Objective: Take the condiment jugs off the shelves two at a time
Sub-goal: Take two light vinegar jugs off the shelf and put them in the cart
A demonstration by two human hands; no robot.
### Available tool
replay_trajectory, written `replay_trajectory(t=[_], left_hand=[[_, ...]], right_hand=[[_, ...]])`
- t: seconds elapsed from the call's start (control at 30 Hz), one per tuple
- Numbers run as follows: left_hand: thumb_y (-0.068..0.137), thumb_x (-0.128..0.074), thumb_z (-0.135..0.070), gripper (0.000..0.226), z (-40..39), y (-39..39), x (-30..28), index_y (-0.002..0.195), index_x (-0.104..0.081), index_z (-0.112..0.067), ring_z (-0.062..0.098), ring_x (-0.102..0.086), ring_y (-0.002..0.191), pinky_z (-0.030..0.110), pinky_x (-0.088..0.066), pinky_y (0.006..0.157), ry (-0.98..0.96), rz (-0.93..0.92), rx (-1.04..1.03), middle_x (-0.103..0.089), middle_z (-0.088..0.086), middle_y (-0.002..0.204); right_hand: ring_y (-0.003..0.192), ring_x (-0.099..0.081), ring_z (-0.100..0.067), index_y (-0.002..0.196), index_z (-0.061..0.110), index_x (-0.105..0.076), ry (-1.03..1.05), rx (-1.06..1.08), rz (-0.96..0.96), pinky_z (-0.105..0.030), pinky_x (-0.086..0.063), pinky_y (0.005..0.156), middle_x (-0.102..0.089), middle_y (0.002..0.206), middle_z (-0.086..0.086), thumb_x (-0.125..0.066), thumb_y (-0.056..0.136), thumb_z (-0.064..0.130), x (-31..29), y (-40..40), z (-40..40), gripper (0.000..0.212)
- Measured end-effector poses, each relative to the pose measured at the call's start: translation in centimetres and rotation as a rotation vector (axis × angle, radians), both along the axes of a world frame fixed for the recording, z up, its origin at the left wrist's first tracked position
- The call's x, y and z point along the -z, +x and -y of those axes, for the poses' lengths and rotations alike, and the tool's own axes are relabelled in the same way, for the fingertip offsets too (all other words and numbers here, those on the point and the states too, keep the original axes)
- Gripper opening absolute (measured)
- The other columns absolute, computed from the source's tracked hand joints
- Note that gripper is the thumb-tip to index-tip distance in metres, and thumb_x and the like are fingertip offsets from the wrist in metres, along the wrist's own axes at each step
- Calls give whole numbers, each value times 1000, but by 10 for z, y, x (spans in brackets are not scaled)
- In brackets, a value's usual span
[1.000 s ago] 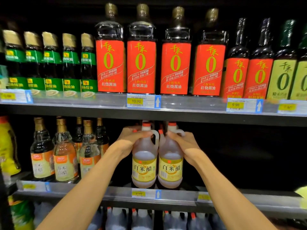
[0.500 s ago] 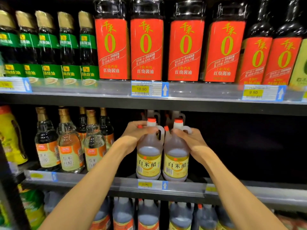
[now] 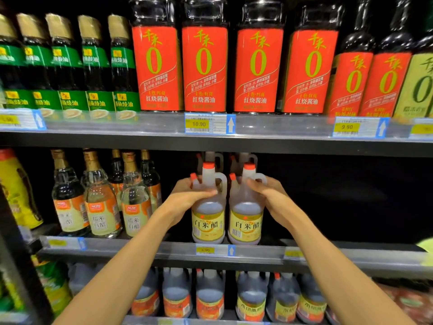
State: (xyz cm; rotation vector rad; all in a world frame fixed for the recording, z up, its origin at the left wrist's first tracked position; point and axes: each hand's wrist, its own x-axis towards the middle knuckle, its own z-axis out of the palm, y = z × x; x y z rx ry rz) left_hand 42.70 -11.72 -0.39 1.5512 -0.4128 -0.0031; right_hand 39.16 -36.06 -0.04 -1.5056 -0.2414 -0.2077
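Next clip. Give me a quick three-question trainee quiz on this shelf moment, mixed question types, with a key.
1. True or false: each hand grips its own jug.
2. The price tag under the big red-label bottles reads: A 9.90, B 10.90, C 12.90?
3. What colour are the caps of the two gripped jugs?

Key
1. True: left hand on the left jug, right hand on the right jug.
2. B, the price tag.
3. Red-orange.

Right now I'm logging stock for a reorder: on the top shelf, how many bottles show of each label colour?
Green-label bottles: 5
Large red-label bottles: 4
Slim red-label bottles: 2
Olive-label bottles: 1, cut off by the frame edge
Total: 12
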Motion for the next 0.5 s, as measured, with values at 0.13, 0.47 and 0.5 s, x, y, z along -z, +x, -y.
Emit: replay_trajectory(t=[0.13,0.47,0.5], left_hand=[[73,-86,-24,49,-12,-9,18,118,-66,-27,13,-70,109,32,-54,93,84,-10,14,-75,-4,115],[54,-95,-39,84,-15,-11,47,128,-63,-16,7,-71,104,29,-58,89,149,-19,-32,-75,-4,115],[54,-93,-38,82,-14,-11,48,128,-63,-16,7,-71,103,27,-58,86,139,-15,-37,-75,-4,114]], right_hand=[[119,-67,-20,128,23,-67,-32,62,-39,-44,-48,107,-74,123,2,-85,75,45,26,-11,9,60],[111,-68,-9,131,22,-59,-164,126,-125,-33,-55,96,-71,121,6,-88,73,37,51,-27,-3,67],[111,-68,-9,131,22,-60,-167,135,-124,-33,-55,96,-72,120,7,-88,73,36,52,-27,-2,66]])
